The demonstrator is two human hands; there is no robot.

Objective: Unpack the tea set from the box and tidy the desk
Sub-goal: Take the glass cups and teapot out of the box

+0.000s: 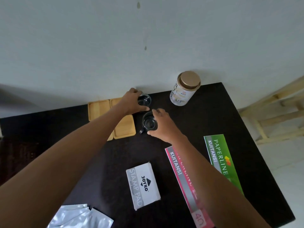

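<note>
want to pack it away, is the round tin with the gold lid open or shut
Shut: the gold lid sits flat on the upright round tin.

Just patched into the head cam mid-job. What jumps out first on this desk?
Two bare hands at the far middle of the dark desk, each around a glass cup: the left hand on the far glass cup, the right hand on the near glass cup. Wooden coasters lie just left of them, a gold-lidded tin stands to the right, and bright receipt books lie nearer right.
</note>
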